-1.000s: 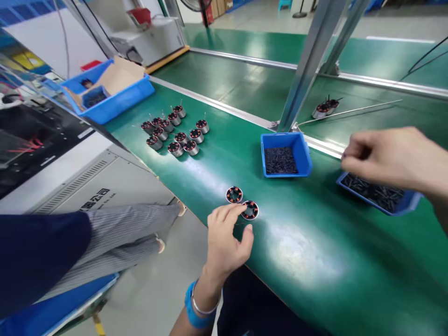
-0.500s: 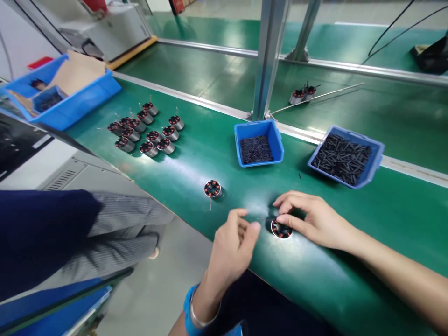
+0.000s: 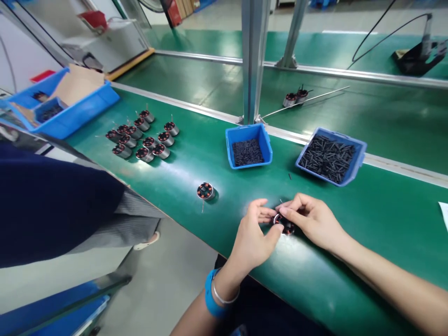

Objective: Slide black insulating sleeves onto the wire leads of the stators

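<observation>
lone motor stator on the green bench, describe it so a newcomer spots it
On the green bench, look between the cluster of stators and the left hand. There stands a silver-rimmed motor stator with orange windings and a thin wire at its near side. Unlike the clustered ones it stands alone, and unlike the handled stator, no hand touches it.

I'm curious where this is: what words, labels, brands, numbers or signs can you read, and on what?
None can be read. No legible lettering shows on the blue bins, the round part being handled or the white sheet at the right edge.
</observation>
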Motion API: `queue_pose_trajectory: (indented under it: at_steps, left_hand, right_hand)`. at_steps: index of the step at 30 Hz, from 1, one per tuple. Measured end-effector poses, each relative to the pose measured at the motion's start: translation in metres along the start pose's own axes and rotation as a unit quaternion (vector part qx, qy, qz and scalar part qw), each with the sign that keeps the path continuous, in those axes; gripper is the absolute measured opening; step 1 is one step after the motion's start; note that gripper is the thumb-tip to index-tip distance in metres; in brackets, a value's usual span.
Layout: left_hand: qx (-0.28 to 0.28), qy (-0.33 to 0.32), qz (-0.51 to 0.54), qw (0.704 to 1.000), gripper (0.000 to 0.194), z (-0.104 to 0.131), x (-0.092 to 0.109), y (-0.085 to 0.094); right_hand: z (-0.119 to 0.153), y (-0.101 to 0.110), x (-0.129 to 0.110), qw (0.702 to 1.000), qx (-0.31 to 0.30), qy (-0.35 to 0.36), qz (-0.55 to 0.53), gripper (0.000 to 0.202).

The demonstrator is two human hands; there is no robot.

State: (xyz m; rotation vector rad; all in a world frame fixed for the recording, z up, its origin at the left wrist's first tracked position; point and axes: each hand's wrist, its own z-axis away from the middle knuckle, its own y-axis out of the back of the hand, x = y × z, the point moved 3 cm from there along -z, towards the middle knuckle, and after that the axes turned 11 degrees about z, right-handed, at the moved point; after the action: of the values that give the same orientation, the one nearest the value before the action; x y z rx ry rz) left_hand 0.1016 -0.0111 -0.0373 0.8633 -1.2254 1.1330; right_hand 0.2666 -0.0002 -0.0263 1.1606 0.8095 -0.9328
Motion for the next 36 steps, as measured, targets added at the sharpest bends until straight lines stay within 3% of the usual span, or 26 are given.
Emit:
queue_pose_trajectory:
  at_steps: [5, 8, 13, 17, 24, 36]
  left_hand:
    - [-0.037, 0.002, -0.01, 0.999, 0.057, -0.009, 0.004, -0.004]
    - [-0.063, 0.037, -0.043, 0.996, 0.059, -0.018, 0.008, -0.007]
    - [-0.068, 0.034, -0.117, 0.99, 0.02, -0.03, 0.016, -0.018]
    - [-0.043, 0.022, -0.07, 0.996, 0.011, -0.031, 0.011, -0.022]
    - [-0.035, 0.014, -0.069, 0.997, 0.009, -0.029, 0.01, -0.021]
    - [-0.032, -0.003, -0.09, 0.995, 0.008, -0.03, 0.013, -0.022]
  right_hand:
    - [-0.001, 0.017, -0.013, 0.983, 0.134, 0.126, -0.003, 0.026]
    - [0.002, 0.037, -0.015, 0.976, 0.167, 0.142, 0.017, 0.024]
    - [-0.006, 0.054, -0.009, 0.984, 0.061, 0.069, 0.15, 0.029]
    - [-0.015, 0.05, -0.011, 0.981, -0.026, 0.089, 0.172, 0.037]
    - [-0.019, 0.043, -0.018, 0.97, -0.031, 0.152, 0.185, 0.027]
    - [-0.021, 0.043, -0.025, 0.968, -0.044, 0.152, 0.196, 0.024]
